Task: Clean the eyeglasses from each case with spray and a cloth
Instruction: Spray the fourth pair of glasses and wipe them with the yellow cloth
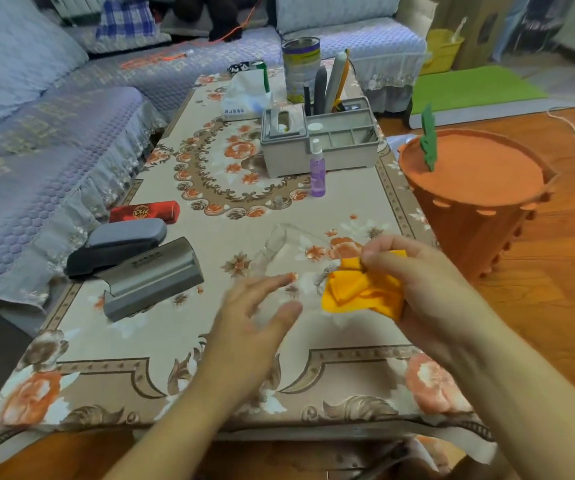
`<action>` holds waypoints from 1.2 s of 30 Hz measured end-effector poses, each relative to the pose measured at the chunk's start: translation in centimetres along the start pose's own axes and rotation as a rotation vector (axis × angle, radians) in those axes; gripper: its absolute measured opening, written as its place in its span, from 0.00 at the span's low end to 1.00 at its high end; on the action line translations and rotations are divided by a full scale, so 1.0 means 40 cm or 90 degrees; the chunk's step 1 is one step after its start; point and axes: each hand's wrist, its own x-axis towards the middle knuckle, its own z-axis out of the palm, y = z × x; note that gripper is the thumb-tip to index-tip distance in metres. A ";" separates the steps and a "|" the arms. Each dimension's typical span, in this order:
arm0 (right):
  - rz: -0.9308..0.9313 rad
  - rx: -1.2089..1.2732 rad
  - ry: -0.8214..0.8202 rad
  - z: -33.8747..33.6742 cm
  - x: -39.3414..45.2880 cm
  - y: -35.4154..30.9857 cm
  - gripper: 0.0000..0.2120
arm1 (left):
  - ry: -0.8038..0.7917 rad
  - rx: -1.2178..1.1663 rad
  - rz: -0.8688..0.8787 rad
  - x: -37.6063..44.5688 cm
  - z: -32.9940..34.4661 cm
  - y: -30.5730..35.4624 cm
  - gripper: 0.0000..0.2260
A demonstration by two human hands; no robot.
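Just beyond left hand (265,306), fingers spread wide, lying clear eyeglasses (279,247), long axis slanting away; right hand (414,271) bunching yellow cloth (362,292).

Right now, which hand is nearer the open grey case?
Left. The left hand hovers open just right of the open grey case, with bare table between them. The right hand is farther right, gripping the yellow cloth.

A grey organizer (320,142) holding pens is seen at twelve o'clock on the floral tablecloth (182,341), with a tin can (300,69) and a tissue pack (244,95) behind it; an orange basket (476,195) stands at two o'clock, a sofa (36,133) at nine
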 end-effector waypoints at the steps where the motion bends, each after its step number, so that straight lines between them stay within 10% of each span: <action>1: -0.009 0.003 -0.015 0.015 -0.013 0.011 0.05 | -0.072 -0.221 -0.097 -0.020 0.014 0.041 0.22; 5: -0.094 -0.009 -0.007 0.043 -0.030 0.044 0.11 | -0.103 -0.514 -0.180 -0.032 0.056 0.062 0.23; 13: -0.166 -0.228 0.045 0.010 -0.026 0.038 0.14 | 0.028 -0.314 -0.102 -0.021 0.001 0.055 0.05; 20: 0.056 -0.689 -0.224 0.005 -0.036 0.061 0.16 | -0.084 -0.200 -0.080 -0.050 -0.042 0.045 0.09; 25: 0.049 -0.630 -0.215 -0.009 -0.032 0.046 0.03 | -0.137 -0.201 -0.030 -0.034 -0.082 0.055 0.11; 31: -0.066 -0.425 -0.089 -0.068 0.000 -0.015 0.18 | -0.081 -0.156 -0.045 -0.028 -0.134 0.008 0.14; 36: -0.241 -0.482 -0.284 -0.046 -0.021 -0.039 0.12 | -0.338 -0.031 -0.119 -0.040 -0.116 -0.032 0.13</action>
